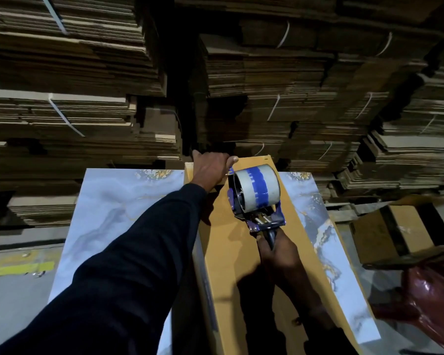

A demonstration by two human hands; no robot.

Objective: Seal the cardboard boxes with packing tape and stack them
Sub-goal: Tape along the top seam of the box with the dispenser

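A long, narrow cardboard box (290, 242) lies lengthwise on a marble-patterned table (118, 216), running away from me. My left hand (210, 170) rests on the box's far end, fingers bent over the far edge. My right hand (280, 254) grips the handle of a blue tape dispenser (256, 198) that carries a clear roll with blue print. The dispenser stands on the box top near the far end, just right of my left hand. My dark left sleeve crosses the table's left half.
Tall stacks of flattened, strapped cardboard (87, 73) fill the background. An open brown box (400, 231) sits to the right on the floor. A shiny reddish-brown object (431, 295) lies at the lower right. Grey floor with a yellow mark (18, 269) shows at left.
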